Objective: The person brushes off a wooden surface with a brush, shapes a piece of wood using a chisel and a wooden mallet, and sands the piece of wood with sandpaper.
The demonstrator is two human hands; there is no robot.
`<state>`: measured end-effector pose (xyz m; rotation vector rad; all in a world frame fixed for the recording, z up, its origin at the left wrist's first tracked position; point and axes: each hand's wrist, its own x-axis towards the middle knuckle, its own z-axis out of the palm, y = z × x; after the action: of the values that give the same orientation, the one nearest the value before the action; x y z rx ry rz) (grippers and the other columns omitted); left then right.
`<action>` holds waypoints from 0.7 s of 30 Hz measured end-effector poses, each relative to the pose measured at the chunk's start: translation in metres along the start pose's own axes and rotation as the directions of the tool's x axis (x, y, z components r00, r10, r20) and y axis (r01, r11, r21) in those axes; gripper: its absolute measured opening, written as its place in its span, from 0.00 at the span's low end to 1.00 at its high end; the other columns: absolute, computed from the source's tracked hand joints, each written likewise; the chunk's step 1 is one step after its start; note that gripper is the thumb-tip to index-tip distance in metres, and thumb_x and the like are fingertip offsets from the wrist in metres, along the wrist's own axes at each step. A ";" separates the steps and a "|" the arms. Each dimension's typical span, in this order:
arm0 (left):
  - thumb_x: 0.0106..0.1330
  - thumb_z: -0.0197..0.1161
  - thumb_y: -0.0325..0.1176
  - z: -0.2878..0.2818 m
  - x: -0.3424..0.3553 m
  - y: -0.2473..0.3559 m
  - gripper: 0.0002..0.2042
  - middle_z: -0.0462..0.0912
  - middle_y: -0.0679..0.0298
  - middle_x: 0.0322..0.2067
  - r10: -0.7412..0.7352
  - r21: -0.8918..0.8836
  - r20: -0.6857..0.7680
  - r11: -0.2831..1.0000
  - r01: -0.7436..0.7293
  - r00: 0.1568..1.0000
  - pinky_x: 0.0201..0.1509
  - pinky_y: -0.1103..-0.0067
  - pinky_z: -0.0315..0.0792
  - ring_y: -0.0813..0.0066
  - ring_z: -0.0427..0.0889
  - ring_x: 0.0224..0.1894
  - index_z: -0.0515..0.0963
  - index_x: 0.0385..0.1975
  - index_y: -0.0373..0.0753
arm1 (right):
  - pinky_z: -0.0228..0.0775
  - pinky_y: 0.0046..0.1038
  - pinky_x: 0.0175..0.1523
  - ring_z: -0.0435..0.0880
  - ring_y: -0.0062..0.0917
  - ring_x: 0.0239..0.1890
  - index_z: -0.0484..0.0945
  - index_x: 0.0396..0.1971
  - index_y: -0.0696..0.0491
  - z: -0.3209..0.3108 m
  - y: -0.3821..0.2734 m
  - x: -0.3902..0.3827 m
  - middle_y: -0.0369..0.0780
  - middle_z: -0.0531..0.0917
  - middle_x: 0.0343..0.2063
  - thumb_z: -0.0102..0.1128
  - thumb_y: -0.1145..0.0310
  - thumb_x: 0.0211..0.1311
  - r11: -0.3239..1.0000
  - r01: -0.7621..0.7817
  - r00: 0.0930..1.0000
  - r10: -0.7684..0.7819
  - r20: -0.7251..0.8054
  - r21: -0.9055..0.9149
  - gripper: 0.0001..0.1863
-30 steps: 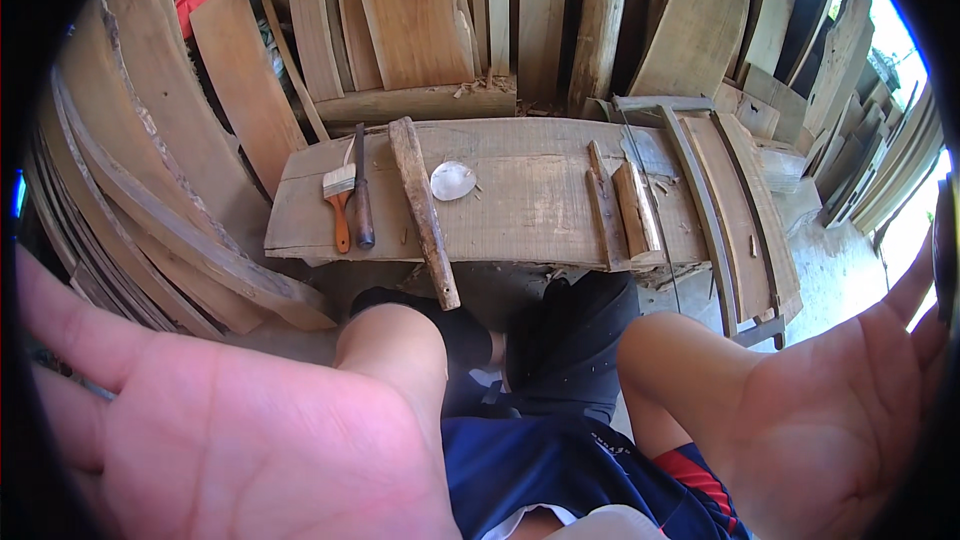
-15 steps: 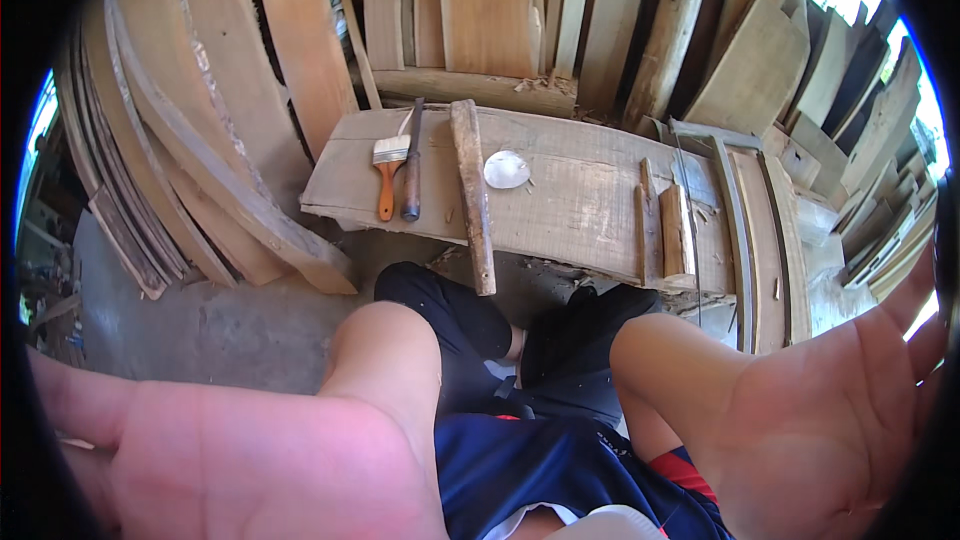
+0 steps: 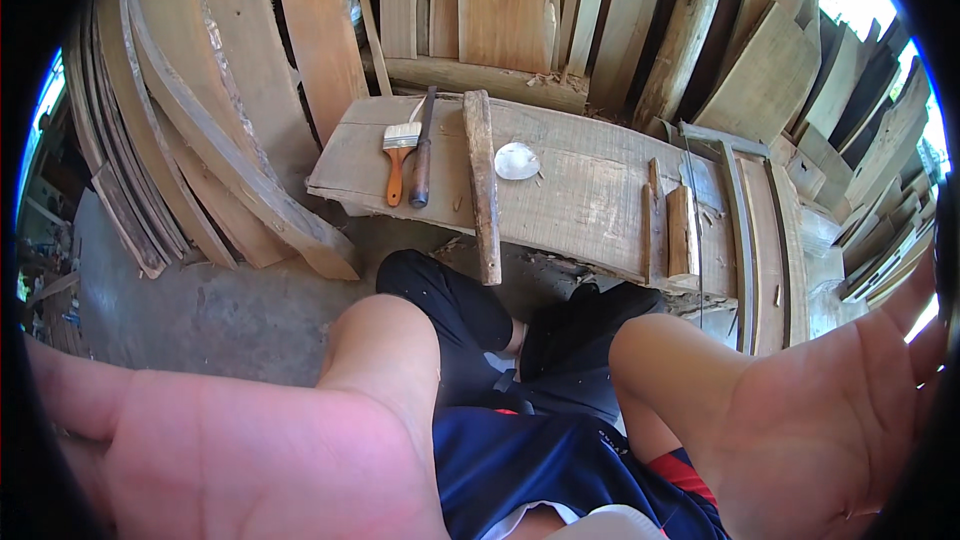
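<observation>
My left hand [image 3: 260, 460] is raised close at the lower left, its palm showing and its fingers running into the dark rim. On the lower right, my right hand [image 3: 830, 420] is held up the same way, fingers apart at the picture's edge. Neither palm has anything on it. Beyond them stands a low wooden bench [image 3: 580, 205]. Lying on it are a paintbrush [image 3: 396, 170] with an orange handle, a chisel [image 3: 421, 165] with a dark handle, a rough wooden stick [image 3: 482, 180] jutting over the near edge, and a round white dish [image 3: 516, 162].
A wood block [image 3: 682, 230] and a narrow wooden strip [image 3: 655, 225] lie at the bench's right. Beside them is a wooden frame saw [image 3: 745, 230]. Curved planks [image 3: 240, 180] lean at left; boards [image 3: 505, 15] and a log [image 3: 680, 40] stand behind.
The bench and its tools have shifted slightly right and up in the picture, as the view tilted a little. Both hands stay nearly where they were.
</observation>
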<state>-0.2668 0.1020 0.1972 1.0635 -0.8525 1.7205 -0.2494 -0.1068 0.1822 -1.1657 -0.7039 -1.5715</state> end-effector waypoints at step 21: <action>0.66 0.33 0.41 0.005 -0.009 0.000 0.27 0.68 0.37 0.53 0.008 0.093 0.102 0.995 -0.018 0.995 0.69 0.61 0.49 0.48 0.66 0.59 0.66 0.49 0.20 | 0.55 0.58 0.60 0.67 0.54 0.57 0.70 0.48 0.65 -0.016 0.011 0.010 0.60 0.72 0.48 0.26 0.59 0.64 0.983 0.122 0.992 -0.126 -0.019 -0.139 0.28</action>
<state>-0.2636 0.0944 0.1911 1.2193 -0.8503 1.7440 -0.2446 -0.1274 0.1842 -1.2170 -0.6691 -1.7607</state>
